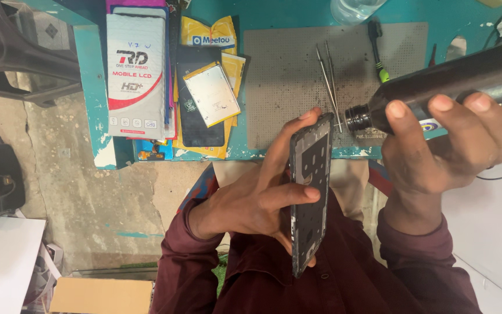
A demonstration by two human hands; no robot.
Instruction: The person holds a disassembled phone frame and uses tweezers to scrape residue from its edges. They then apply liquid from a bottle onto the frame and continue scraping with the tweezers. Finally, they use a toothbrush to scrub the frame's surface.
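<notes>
My left hand (260, 195) grips a dark phone frame (310, 192), held upright on its edge over my lap, thumb across its middle and a finger at its top corner. My right hand (443, 145) is wrapped around a large black glue bottle (454, 84) lying nearly level. Its thin metal needle tip (338, 123) touches the top corner of the phone frame. Both sleeves are maroon.
A grey perforated mat (297, 70) covers the teal table (91, 75), with tweezers (327, 78) and a black-green tool (377, 52) on it. Left of the mat lie stacked phone screens, a gold-edged panel (211, 93) and a white-red box (136, 72). Concrete floor lies below left.
</notes>
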